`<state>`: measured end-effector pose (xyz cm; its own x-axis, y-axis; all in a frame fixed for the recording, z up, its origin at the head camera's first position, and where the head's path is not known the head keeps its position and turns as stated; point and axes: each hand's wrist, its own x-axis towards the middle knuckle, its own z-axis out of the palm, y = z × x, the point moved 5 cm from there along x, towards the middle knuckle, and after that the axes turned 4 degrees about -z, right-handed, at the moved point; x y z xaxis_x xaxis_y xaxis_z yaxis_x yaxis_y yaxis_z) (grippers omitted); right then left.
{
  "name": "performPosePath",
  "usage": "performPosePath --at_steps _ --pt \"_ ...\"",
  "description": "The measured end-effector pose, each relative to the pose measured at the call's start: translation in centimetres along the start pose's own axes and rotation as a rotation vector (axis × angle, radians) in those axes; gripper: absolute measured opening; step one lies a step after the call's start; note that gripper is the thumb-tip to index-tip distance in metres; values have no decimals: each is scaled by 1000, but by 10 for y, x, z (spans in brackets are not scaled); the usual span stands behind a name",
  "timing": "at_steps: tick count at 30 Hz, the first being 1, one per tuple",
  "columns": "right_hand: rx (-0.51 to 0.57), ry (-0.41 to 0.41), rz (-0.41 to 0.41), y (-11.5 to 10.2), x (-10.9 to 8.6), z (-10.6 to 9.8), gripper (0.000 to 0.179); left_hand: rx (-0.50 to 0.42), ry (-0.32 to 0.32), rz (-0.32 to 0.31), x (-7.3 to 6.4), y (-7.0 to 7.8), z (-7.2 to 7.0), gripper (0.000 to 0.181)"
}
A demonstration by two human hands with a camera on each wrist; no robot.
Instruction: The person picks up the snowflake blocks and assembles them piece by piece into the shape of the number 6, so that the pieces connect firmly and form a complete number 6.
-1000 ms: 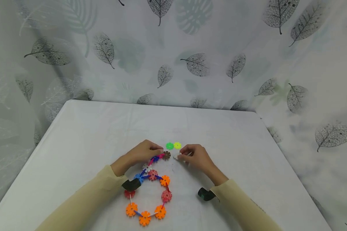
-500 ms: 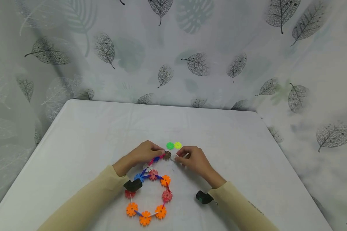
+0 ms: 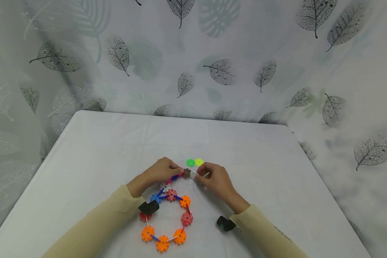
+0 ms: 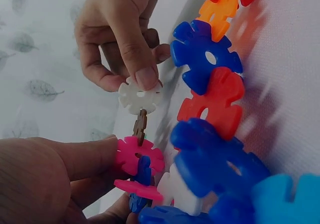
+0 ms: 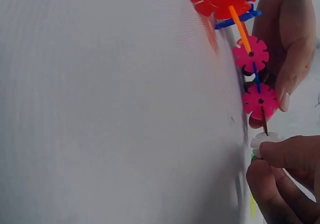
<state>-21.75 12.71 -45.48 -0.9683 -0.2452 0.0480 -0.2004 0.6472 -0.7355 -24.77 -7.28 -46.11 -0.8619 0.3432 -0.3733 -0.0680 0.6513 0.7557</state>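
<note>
A chain of interlocking snowflake discs lies on the table, with a closed ring near me and a branch leading off its top. My left hand (image 3: 161, 169) pinches a pink disc (image 4: 150, 159) toward the branch's far end. Slotted into that pink disc, a brown disc (image 3: 187, 173) stands on edge in the left wrist view. My right hand (image 3: 216, 178) pinches a white disc (image 4: 137, 101) between thumb and fingers. The white disc's edge meets the brown one; how deeply they are joined I cannot tell. Part of the branch is hidden by my left hand.
A loose green disc (image 3: 190, 162) and a yellow disc (image 3: 199, 162) lie side by side just beyond my hands. The ring includes an orange disc (image 3: 162, 243) at its near side. A white cloth covers the table (image 3: 261, 150), and a leaf-print curtain (image 3: 232, 43) hangs behind it.
My right hand has moved left with the white disc, closing the gap to the brown disc until the two meet. My left hand has stayed nearly in place on the chain.
</note>
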Motion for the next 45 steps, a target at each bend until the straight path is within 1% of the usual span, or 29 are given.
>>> performPosePath --at_steps 2,5,8,16,19,27,35,38,41,45 --pt "2 7 -1 0 0 2 15 -2 0 2 0 -1 1 27" --pt "-21 15 2 2 -1 4 15 1 1 15 1 -1 2 27" --pt "-65 25 -1 2 -1 5 16 8 7 19 1 -1 3 26" --pt "-132 46 -77 -3 1 3 16 23 31 30 1 2 2 26" --pt "-134 59 -103 -5 3 1 15 32 43 31 1 4 1 26" --pt "-132 77 -111 -6 8 -3 15 46 47 29 2 7 -2 25" --pt "-118 99 -124 -4 7 1 14 62 39 60 2 3 -1 24" --pt "-111 105 -113 -3 7 3 15 56 37 52 2 1 -1 24" --pt "-98 97 -105 -3 7 4 15 57 39 48 2 0 -1 24" --pt "-94 76 -116 -5 7 4 15 53 40 54 1 1 -1 26"
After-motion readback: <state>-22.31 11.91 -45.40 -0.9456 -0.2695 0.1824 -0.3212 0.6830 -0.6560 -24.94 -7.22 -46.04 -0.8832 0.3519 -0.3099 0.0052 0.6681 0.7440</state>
